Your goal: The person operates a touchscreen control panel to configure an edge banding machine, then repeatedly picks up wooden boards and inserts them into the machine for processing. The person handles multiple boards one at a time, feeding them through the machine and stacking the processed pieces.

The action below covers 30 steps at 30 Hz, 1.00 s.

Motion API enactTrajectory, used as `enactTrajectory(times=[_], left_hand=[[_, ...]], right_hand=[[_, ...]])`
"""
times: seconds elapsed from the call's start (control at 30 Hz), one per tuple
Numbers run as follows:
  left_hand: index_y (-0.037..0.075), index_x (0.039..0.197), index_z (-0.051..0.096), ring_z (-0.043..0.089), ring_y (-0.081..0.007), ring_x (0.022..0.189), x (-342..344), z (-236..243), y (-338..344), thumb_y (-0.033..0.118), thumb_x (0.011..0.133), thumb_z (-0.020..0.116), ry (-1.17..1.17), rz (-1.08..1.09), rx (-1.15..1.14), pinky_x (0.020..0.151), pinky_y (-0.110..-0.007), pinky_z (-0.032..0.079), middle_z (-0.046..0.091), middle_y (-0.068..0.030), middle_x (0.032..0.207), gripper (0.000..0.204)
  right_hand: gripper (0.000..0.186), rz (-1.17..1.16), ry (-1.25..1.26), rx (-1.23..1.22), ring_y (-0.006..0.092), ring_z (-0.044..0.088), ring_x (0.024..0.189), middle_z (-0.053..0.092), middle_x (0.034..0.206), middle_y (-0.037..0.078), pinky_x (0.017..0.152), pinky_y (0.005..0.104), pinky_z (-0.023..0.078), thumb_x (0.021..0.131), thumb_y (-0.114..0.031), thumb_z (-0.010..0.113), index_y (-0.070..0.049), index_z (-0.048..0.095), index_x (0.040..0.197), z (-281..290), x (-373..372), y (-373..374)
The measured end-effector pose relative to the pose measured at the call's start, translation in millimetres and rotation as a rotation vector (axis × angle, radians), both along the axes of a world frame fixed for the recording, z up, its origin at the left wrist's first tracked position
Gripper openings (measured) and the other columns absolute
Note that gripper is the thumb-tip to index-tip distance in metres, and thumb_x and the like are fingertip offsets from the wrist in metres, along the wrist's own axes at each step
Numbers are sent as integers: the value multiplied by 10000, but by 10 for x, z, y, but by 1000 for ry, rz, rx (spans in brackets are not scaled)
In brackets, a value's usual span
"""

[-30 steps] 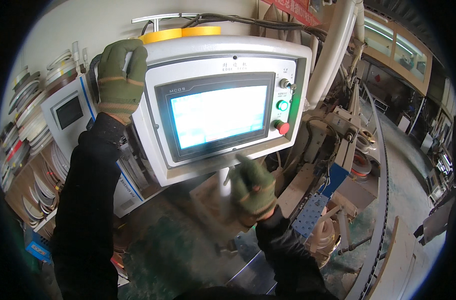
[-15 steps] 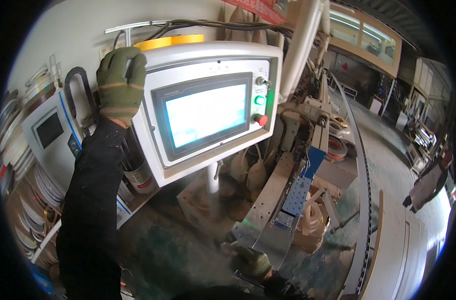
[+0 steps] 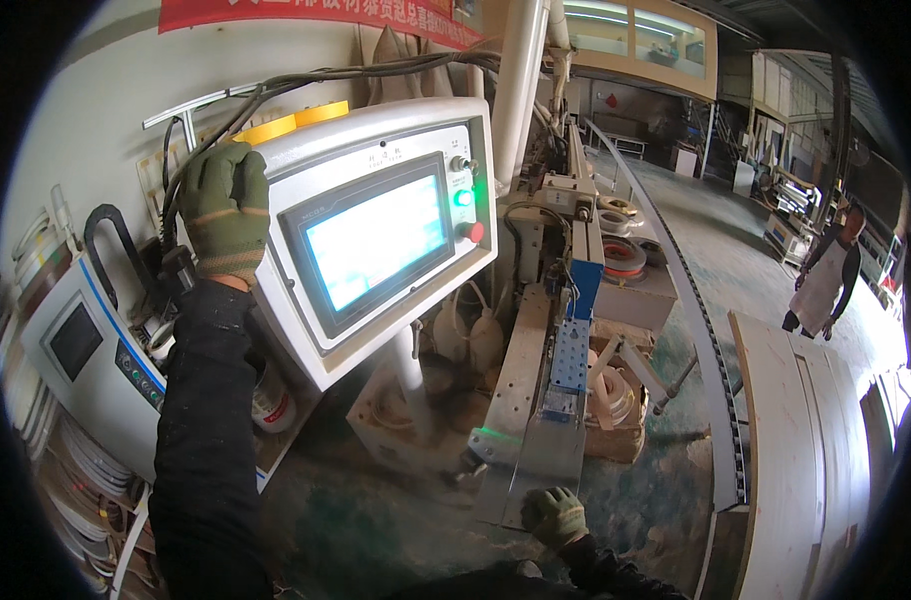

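So the olive-green knit-gloved left hand (image 3: 226, 205) is up on the boxy off-white metal control panel (image 3: 376, 160), fingers curled around its upper left edge, knuckles bent. The panel sits left of centre, at the top of a round white metal post (image 3: 413, 380), and looks slanted from here, right side higher. Its rectangular dark-framed screen (image 3: 378, 245) is on and pretty washed out. Right of that, top to bottom, there's a small silver key switch (image 3: 461, 163), a round glowing green button (image 3: 464, 198) and a fat red mushroom button (image 3: 472, 232). Two yellow rolls (image 3: 321, 113) rest on top, next to the left hand.

The olive-green knit-gloved right hand (image 3: 556, 515) is way down low, over the near end of a long flat grey metal plate (image 3: 536, 455). Fingers look bent, but I can't tell if they're pinching anything or even touching the plate. Just beyond is a blue metal plate full of holes (image 3: 573, 355).

Left of the black-sleeved left arm (image 3: 211, 430) there's a pale grey cabinet with a small dark display (image 3: 51, 375). Far right, a person in a light apron (image 3: 824, 275) stands past a big pale flat board (image 3: 791, 450).
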<state>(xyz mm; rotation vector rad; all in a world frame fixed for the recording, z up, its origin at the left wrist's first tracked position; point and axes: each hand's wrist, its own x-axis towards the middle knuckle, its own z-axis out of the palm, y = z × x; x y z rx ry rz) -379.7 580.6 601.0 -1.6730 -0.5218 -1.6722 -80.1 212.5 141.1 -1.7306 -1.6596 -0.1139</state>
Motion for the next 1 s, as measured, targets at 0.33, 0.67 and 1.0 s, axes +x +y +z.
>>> enactTrajectory(times=[0.33, 0.67, 1.0], left_hand=[[80, 1031, 709, 674, -334, 996, -6, -10, 48, 196, 950, 686, -2, -21, 33, 911, -473, 518, 720, -108, 1050, 143], [31, 1045, 705, 669, -354, 1023, -48, -2, 149, 151, 983, 640, 44, -39, 3, 932, -473, 525, 727, -134, 1073, 150], [29, 1346, 603, 584, -387, 1298, -38, -99, -251, 113, 969, 650, 127, 209, -153, 1105, -475, 471, 615, -210, 1399, 389]], right_hand=[[138, -105, -98, -45, 392, 661, 842, 681, 867, 140, 741, 508, 552, 839, -207, 726, -120, 676, 933, -6, -58, 3], [135, -90, -110, -95, 354, 654, 924, 679, 940, 110, 818, 476, 545, 901, -231, 679, -121, 667, 979, 6, -51, -36], [320, 28, -28, -238, 376, 630, 1076, 655, 1133, 141, 926, 504, 532, 946, -336, 636, -142, 665, 1199, -151, 54, -14]])
